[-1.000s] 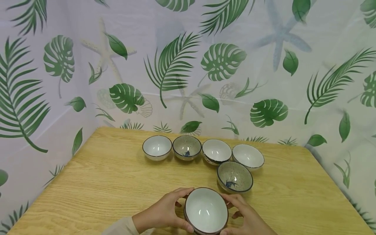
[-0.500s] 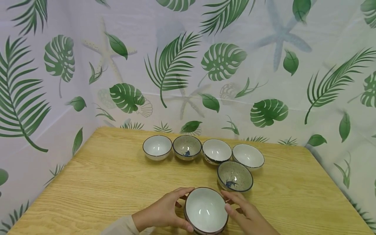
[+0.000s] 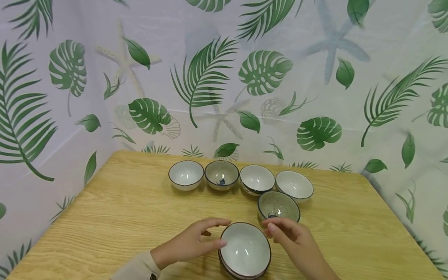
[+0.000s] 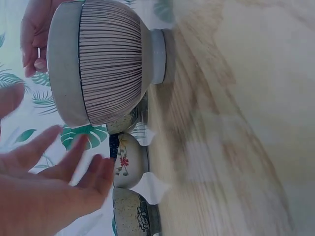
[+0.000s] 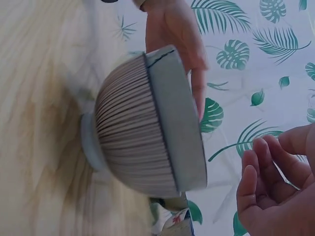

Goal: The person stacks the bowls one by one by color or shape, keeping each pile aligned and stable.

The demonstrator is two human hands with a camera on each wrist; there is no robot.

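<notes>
Two nested bowls (image 3: 245, 251), white inside with a dark brown rim, stand near the front of the table. In the left wrist view the lower bowl (image 4: 110, 64) shows thin dark stripes and a plain foot. My left hand (image 3: 190, 241) is at their left side with fingers extended; its thumb overlaps the rim in the head view, contact unclear. Off the right side of the rim is my right hand (image 3: 295, 241), fingers loosely bent and holding nothing. A speckled bowl (image 3: 281, 204) with a blue mark lies just beyond it, partly hidden by the fingertips.
Along the table's back edge a row holds a white bowl (image 3: 186, 175), a speckled bowl (image 3: 221, 173), a white bowl (image 3: 257, 179) with a dark patterned outside and another white bowl (image 3: 294, 184). Behind the wooden table (image 3: 115, 210) hangs a leaf-print cloth (image 3: 210, 136).
Both hands held the nested bowls a second ago. The right hand let go first and moved up and away; the left then loosened its grip. The bowls stayed in place.
</notes>
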